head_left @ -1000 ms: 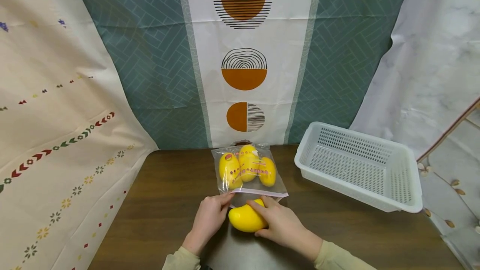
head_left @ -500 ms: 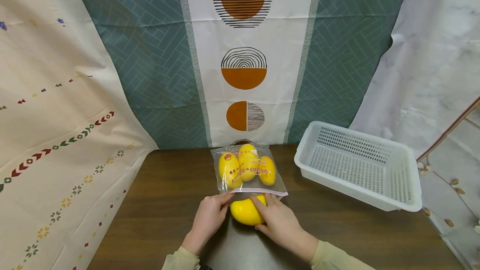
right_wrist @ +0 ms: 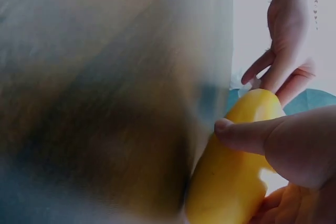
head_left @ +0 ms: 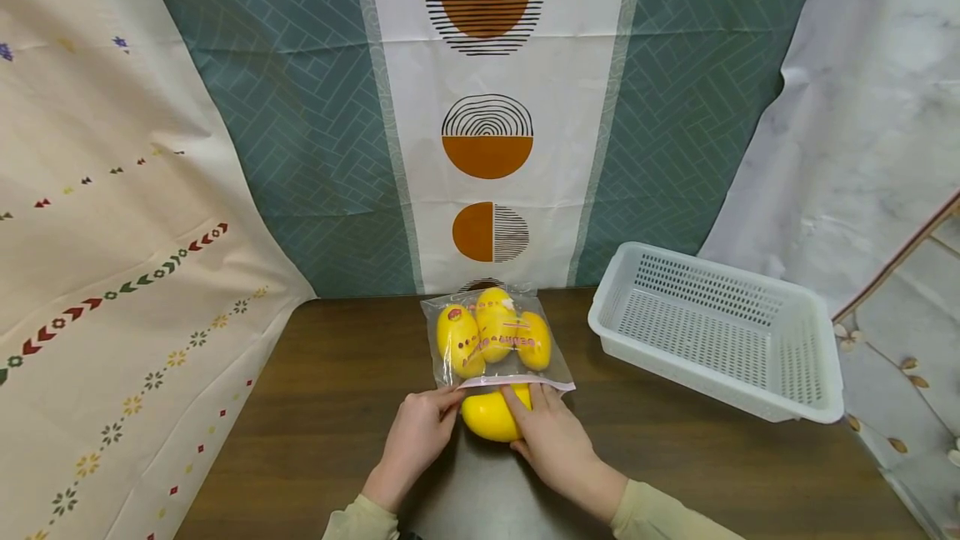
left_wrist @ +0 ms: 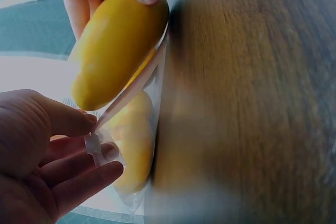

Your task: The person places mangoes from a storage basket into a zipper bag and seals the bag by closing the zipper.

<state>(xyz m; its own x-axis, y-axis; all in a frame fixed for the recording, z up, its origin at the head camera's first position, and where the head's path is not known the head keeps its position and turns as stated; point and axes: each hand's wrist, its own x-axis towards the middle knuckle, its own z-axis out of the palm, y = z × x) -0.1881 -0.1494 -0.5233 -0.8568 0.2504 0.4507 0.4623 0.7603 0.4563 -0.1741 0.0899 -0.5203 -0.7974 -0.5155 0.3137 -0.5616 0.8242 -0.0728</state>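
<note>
A yellow mango (head_left: 489, 417) lies sideways at the mouth of a clear zip bag (head_left: 558, 369), and my right hand (head_left: 553, 440) grips its right end. In the right wrist view the thumb (right_wrist: 247, 134) presses across the mango (right_wrist: 226, 182). My left hand (head_left: 422, 432) pinches the left corner of the bag's pink-edged opening; the left wrist view shows thumb and fingers (left_wrist: 79, 124) on that edge, right by the mango's (left_wrist: 118, 45) tip. Several more yellow mangoes (head_left: 459, 340) rest inside the bag, behind its red print.
A white perforated plastic basket (head_left: 697, 332) stands to the right on the brown wooden table (head_left: 330, 407). A grey shiny surface (head_left: 480, 490) lies in front of me. Patterned cloths (head_left: 315, 123) hang behind and at both sides.
My right hand has pushed the mango forward, away from me, so that its far side now meets the bag's opening. The left hand stays at the bag's corner.
</note>
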